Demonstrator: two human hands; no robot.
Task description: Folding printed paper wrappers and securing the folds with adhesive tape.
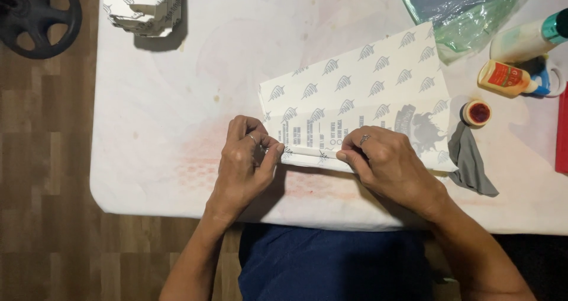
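Both hands are working at the near edge of one printed paper sheet [361, 94] that is lying on the white tabletop [177, 129]. On the sheet's near-left corner, the left hand [245, 162] is pinching the folded strip with its fingers [273, 150] pressed together. Further right along that strip, the right hand [387, 162] is pressing its closed fingers [346, 154] down on the same fold. One ring is showing on each hand. Leaf marks are covering the sheet, and its far corner is reaching toward one clear plastic bag [467, 11].

To the right, one grey cloth [470, 162] is touching the sheet's edge, with one small red-topped jar [476, 113] just beyond it. Two bottles are lying nearby: a small orange-labelled one [509, 79] and a larger white one [529, 37] with a teal cap. One stack of folded printed cartons [145, 8] is sitting at the far left edge. Bare tabletop is stretching between that stack and the sheet. One black wheel [38, 17] is lying on the wooden floor [47, 159].
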